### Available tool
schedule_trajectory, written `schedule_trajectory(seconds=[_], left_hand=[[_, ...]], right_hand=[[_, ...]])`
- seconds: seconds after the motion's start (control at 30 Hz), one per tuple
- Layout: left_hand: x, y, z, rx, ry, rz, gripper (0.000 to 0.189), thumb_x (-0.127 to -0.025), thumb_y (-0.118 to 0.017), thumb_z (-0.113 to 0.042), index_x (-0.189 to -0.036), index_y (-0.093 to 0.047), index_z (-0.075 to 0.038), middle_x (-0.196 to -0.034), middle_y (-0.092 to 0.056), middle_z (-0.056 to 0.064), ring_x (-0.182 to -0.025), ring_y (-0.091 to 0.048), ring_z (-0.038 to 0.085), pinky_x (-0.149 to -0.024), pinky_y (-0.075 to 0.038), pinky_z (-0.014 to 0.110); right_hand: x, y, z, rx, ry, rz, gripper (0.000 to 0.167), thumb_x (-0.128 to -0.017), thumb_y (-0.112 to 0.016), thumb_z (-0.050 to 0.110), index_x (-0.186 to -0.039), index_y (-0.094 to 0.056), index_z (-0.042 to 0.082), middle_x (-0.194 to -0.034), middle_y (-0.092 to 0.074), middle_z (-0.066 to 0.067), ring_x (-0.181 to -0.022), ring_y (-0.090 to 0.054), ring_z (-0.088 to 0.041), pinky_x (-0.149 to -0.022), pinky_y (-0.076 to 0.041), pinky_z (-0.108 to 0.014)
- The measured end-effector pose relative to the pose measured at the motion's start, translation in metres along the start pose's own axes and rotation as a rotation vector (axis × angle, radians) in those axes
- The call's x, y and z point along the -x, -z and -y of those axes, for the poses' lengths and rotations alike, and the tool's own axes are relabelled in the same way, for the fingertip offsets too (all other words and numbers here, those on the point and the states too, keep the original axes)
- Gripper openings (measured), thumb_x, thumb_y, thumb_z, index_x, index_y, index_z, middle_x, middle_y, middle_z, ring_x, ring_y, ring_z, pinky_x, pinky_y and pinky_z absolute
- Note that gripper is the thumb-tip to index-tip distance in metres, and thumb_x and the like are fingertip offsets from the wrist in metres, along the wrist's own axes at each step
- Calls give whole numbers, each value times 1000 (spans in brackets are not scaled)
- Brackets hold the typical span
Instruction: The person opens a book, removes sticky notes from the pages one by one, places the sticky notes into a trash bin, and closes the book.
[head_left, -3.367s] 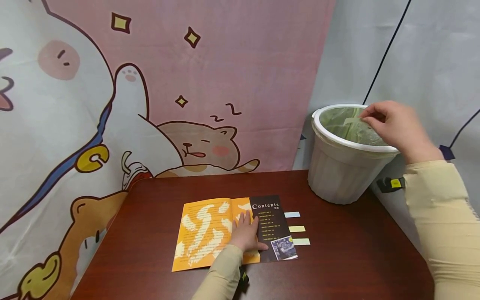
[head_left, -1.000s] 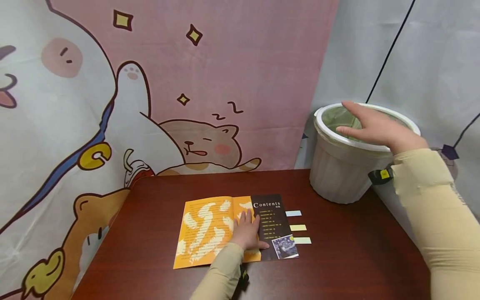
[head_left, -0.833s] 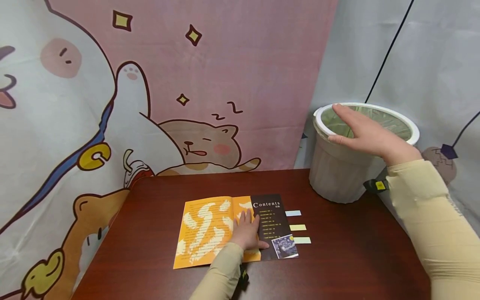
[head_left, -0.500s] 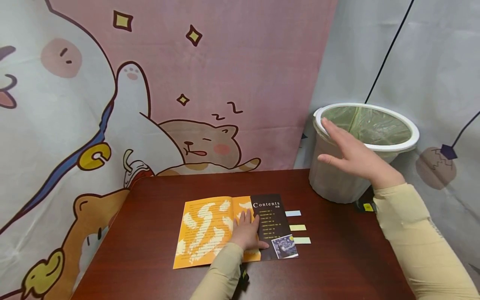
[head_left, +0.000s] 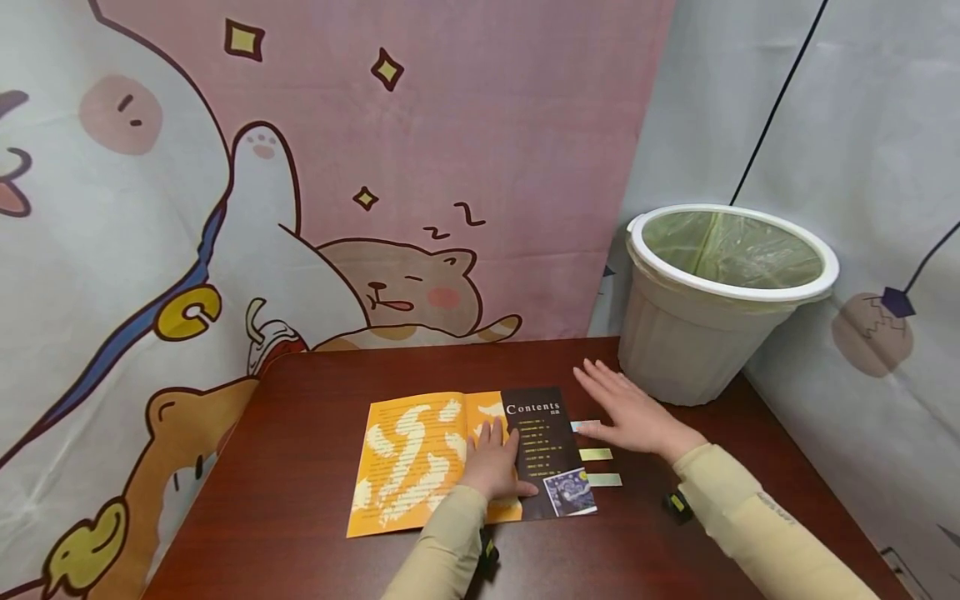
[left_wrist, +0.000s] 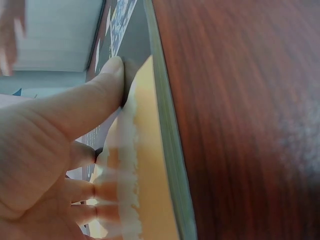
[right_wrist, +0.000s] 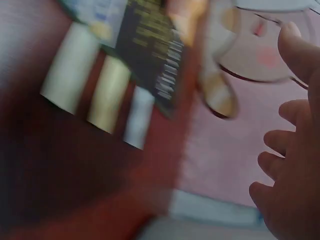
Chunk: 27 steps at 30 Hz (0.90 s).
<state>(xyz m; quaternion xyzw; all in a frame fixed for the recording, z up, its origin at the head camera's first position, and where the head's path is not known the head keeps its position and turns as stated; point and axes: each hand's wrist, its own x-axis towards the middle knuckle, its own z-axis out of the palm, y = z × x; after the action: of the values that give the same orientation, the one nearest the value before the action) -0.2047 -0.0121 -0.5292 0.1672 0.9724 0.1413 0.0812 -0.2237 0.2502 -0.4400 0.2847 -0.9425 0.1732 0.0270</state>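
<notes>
An open magazine (head_left: 412, 467) with an orange left page and a black Contents strip lies on the table. My left hand (head_left: 491, 471) rests on its right page, fingers spread; the left wrist view shows the thumb (left_wrist: 95, 100) on the black strip. Three sticky tabs jut from the right edge: a blue one (head_left: 583, 426), a yellow one (head_left: 596, 454) and a pale green one (head_left: 604, 480). Above the table, near the blue tab, my right hand (head_left: 637, 417) has its fingers extended and holds nothing; it partly covers that tab.
A white trash bin (head_left: 682, 333) with a greenish plastic liner (head_left: 750, 250) stands at the back right. Cartoon-printed cloth (head_left: 525, 167) hangs behind the dark red-brown table (head_left: 300, 467).
Earlier my right hand pinched a small pale strip over the bin; it then appeared without it, fingers extended, and has come down leftward to the tabs. My left hand has stayed put.
</notes>
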Motion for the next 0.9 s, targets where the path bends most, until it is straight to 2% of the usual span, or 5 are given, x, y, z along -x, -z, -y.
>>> schedule_trajectory(seconds=[0.2, 0.47, 0.7, 0.77, 0.9], left_hand=[[1, 2, -1, 17, 8, 4, 103, -69, -83, -59, -149, -45, -8, -158, -27, 23, -146, -22, 41, -112, -23, 61], [2, 4, -3, 7, 17, 11, 102, -70, -82, -59, -150, -44, -8, -159, -27, 21, -146, -21, 40, -112, -23, 60], [1, 1, 0, -12, -5, 21, 98, -73, -79, -61, -149, -46, -8, -157, -29, 22, -145, -24, 39, -111, -24, 61], [1, 4, 3, -12, -38, 11, 91, -76, -77, -60, -145, -51, -7, -153, -37, 21, -142, -32, 37, -110, -28, 59], [5, 17, 13, 66, -104, -48, 73, -84, -75, -50, -137, -59, -3, -143, -50, 21, -133, -46, 36, -107, -38, 51]], right_hand=[[7, -49, 5, -2, -44, 118, 84, -91, -68, 48, -154, -34, 4, -159, -25, -23, -145, -22, -43, -114, -22, -57], [8, -86, 11, 0, -87, 211, 86, -89, -66, 55, -152, -39, 4, -158, -28, -22, -145, -26, -39, -110, -31, -57], [11, -107, 11, 44, -69, 211, 90, -86, -64, 63, -150, -42, 3, -158, -29, -21, -145, -25, -39, -108, -35, -55], [11, -108, 12, 46, -78, 210, 90, -85, -65, 62, -149, -43, 3, -158, -28, -21, -146, -24, -38, -108, -36, -54], [10, -107, 13, 49, -97, 221, 89, -85, -66, 60, -150, -42, 3, -159, -27, -21, -146, -23, -37, -107, -37, -54]])
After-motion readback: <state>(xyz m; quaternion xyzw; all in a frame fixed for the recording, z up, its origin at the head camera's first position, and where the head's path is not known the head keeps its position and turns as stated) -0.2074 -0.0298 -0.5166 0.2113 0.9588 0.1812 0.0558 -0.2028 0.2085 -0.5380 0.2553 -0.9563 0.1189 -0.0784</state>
